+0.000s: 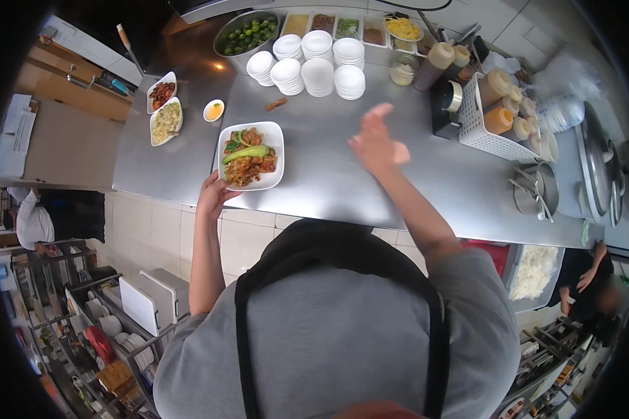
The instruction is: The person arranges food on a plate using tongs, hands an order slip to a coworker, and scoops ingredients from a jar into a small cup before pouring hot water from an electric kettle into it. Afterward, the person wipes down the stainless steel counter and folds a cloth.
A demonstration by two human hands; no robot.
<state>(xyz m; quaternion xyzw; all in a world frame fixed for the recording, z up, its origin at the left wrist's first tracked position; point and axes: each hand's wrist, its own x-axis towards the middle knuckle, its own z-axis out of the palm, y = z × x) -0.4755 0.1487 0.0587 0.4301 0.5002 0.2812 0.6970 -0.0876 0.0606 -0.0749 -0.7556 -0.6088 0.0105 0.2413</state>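
My left hand (213, 197) grips the lower left edge of a square white plate (279, 160) at the front edge of the steel counter. Glazed meat pieces (243, 170) and a green vegetable (248, 152) lie on that plate. Over the counter to the right, my right hand (379, 145) has its fingers stretched out, slightly blurred. Beneath or beside its palm shows a small pinkish patch (401, 152) that I cannot make out. A small brown piece (276, 104) lies behind the plate.
Several stacks of white dishes (318, 75) stand at the back, beside a bowl of green fruit (247, 35). Two filled dishes (165, 120) and a small sauce bowl (214, 110) are at left. A bottle basket (489, 119) and metal pot (536, 188) stand at right. Other people appear at both sides.
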